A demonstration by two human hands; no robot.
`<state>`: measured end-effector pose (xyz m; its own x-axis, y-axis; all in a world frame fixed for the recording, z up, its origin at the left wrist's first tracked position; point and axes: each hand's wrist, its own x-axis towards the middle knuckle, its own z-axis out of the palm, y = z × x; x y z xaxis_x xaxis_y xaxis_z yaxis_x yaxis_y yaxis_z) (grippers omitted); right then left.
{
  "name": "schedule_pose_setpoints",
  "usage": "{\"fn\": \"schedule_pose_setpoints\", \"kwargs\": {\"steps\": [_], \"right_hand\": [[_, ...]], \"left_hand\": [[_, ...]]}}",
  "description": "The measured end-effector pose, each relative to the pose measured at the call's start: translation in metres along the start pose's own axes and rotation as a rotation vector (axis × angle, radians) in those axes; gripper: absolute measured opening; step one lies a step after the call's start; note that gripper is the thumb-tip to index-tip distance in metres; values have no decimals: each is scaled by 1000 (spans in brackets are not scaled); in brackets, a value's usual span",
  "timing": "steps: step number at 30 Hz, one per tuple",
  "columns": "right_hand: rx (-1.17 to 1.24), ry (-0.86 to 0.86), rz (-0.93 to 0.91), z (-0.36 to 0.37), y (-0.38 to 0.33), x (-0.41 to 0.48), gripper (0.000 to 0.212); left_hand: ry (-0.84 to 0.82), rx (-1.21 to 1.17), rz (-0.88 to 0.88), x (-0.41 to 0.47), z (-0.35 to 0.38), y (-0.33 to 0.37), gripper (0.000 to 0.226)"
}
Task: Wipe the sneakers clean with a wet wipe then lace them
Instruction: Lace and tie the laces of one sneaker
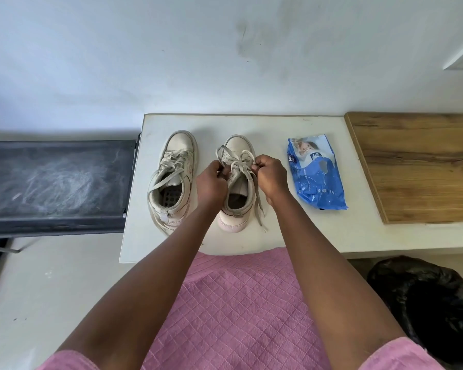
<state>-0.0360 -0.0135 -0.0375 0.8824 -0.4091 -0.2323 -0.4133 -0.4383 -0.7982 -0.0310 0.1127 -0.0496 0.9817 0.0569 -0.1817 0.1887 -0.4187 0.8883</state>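
Head view, right sneaker toe pointing away, lengthwise, both hands apparently pinching laces

Bright, even daylight; soft shadows, fisheye-bent edges.

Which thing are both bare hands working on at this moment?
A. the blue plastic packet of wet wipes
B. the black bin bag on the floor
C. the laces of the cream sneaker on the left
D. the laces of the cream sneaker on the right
D: the left hand and the right hand each pinch the grey laces over the right-side cream sneaker, while the blue plastic packet of wet wipes lies untouched beside it.
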Motion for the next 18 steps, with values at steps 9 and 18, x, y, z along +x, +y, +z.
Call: {"fn": "schedule_pose_setpoints", "kwargs": {"steps": [9,18], "right_hand": [[96,11,89,-4,5,-8,14],[-66,127,-40,-1,-1,-37,20]], "left_hand": [[29,66,-40,-5,-18,5,23],[-44,211,114,-11,-11,19,25]]}}
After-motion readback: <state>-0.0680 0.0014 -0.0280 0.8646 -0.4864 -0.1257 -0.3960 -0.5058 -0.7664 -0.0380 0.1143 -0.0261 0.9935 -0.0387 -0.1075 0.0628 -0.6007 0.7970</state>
